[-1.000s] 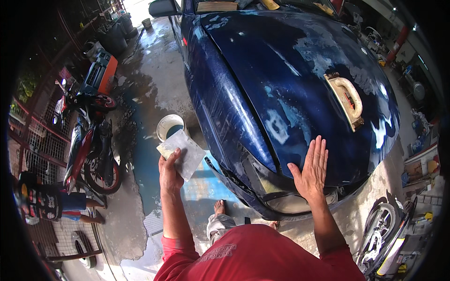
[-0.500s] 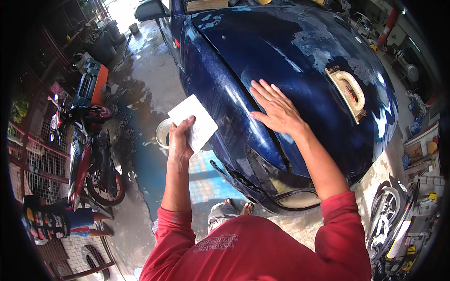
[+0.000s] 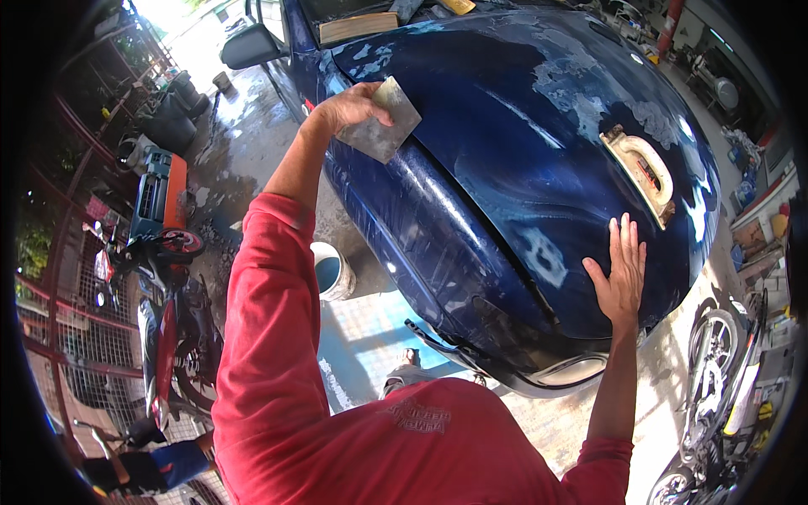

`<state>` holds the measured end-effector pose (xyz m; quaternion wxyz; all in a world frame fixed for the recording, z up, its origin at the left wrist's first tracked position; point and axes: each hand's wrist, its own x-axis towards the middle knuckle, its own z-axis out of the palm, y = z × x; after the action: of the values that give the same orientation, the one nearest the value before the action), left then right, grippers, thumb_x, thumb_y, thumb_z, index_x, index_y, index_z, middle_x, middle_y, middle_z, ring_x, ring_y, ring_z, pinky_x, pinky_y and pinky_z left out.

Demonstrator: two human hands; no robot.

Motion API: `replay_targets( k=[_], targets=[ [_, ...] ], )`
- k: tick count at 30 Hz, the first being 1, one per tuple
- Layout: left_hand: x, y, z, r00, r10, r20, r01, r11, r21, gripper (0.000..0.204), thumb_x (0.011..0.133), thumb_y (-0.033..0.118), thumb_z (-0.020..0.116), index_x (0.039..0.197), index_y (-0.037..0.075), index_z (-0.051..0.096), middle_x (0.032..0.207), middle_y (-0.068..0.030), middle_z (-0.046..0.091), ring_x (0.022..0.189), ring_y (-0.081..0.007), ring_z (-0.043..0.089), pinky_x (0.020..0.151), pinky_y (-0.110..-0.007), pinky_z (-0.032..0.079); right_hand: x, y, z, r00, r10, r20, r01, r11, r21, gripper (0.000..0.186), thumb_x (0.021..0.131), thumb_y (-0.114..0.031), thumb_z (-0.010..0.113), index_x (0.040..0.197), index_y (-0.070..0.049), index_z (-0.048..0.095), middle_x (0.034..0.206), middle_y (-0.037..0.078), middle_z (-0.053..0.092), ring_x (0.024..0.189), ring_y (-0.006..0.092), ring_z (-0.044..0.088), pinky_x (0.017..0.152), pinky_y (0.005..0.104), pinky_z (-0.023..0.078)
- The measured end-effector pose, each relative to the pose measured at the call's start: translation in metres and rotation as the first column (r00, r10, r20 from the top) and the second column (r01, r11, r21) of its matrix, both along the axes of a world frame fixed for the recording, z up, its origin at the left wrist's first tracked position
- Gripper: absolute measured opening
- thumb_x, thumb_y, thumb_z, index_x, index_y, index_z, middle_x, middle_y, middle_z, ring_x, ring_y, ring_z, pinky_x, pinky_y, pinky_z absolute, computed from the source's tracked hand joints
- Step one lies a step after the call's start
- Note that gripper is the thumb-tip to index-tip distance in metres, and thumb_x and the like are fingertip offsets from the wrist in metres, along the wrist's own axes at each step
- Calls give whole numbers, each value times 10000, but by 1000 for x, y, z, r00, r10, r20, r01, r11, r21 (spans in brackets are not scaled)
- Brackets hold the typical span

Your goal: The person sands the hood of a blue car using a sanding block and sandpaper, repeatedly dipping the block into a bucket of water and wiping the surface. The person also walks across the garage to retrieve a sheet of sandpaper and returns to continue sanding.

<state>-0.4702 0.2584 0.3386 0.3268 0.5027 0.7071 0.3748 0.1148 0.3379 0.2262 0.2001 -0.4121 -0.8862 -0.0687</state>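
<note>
My left hand (image 3: 358, 108) grips a square grey sheet of sandpaper (image 3: 389, 141) by its upper left part, over the fender beside the hood seam. The dark blue car hood (image 3: 480, 139) has dull, pale sanded patches. Flat on the front of the hood lies my right hand (image 3: 621, 282), fingers stretched out and holding nothing. Just beyond its fingertips rests a cream sanding float with a looped handle (image 3: 662, 172).
A white bucket (image 3: 341, 284) of liquid stands on the floor left of the car. Farther left are a red and black motorcycle (image 3: 172, 328), an orange-sided crate (image 3: 172, 189) and a person (image 3: 168, 463). A wooden block (image 3: 358, 28) sits near the windshield; another motorcycle (image 3: 711, 353) stands right.
My left hand has moved up and forward with the sandpaper, from beside the fender to over it. My right hand has slid right and nearer on the hood. The view has shifted.
</note>
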Motion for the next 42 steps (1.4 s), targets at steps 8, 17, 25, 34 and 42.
replay_targets(
  k=[8, 17, 25, 34, 42],
  targets=[
    [4, 34, 23, 918, -372, -139, 361, 927, -101, 619, 743, 87, 890, 1347, 69, 757, 1165, -106, 829, 1093, -266, 784, 1048, -393, 589, -4, 3, 1, 995, -75, 62, 77, 996, -42, 970, 1019, -685, 619, 1783, -174, 306, 1870, 66, 243, 1734, 298, 176, 1401, 545, 103],
    [36, 36, 22, 922, -273, -276, 259, 962, -87, 600, 733, 126, 893, 1318, 81, 769, 1170, -108, 830, 1119, -263, 768, 1114, -398, 554, -3, 0, 2, 999, -35, -6, 35, 999, -21, 931, 1009, -602, 697, 1764, -175, 359, 1858, 64, 283, 1724, 308, 214, 1394, 550, 135],
    [50, 39, 27, 914, -275, -298, 256, 961, -102, 629, 754, 115, 877, 1370, 67, 756, 1168, -136, 826, 1074, -333, 783, 1041, -452, 587, -1, 0, 1, 999, -14, -38, 13, 1000, -12, 934, 991, -577, 745, 1751, -170, 384, 1847, 80, 308, 1714, 320, 245, 1385, 565, 159],
    [73, 45, 6, 891, -409, -200, 410, 911, -37, 602, 764, 136, 907, 1342, 66, 753, 1184, -106, 820, 1138, -295, 750, 1073, -408, 555, 0, -1, -1, 999, -9, -48, 9, 1000, 0, 931, 992, -592, 744, 1743, -166, 398, 1843, 83, 314, 1712, 314, 250, 1384, 564, 159],
    [138, 55, 16, 830, -469, -301, 480, 876, -41, 624, 753, 144, 869, 1361, 80, 748, 1242, -142, 816, 1219, -324, 742, 1121, -426, 544, -2, -2, 0, 998, -9, -69, 10, 1000, 11, 927, 989, -599, 748, 1732, -153, 418, 1839, 88, 323, 1709, 315, 258, 1379, 569, 175]
  ],
)
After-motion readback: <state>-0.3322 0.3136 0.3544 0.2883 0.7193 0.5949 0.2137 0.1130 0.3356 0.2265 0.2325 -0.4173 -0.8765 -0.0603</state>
